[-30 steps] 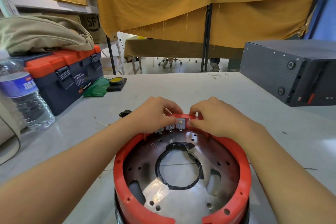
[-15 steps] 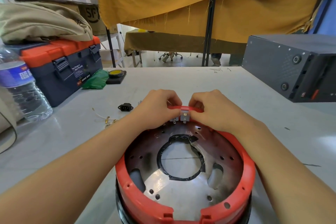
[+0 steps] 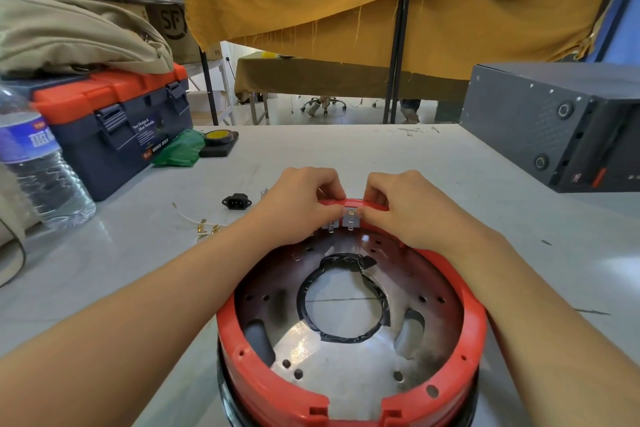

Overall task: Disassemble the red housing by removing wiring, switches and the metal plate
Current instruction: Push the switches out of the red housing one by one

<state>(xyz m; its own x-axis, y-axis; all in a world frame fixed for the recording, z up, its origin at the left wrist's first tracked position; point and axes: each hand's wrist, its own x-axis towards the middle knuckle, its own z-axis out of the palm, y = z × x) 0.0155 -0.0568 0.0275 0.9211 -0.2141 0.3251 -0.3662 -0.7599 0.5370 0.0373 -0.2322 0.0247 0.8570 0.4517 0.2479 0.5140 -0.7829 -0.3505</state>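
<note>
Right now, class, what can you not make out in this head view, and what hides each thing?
- Switches on the far rim of the red housing: fronts hidden by left hand and right hand.
- Housing's near edge: cut off by the bottom edge.
- Toolbox top: covered by a beige bag.
- Bottle: cut off at the left edge.
</note>
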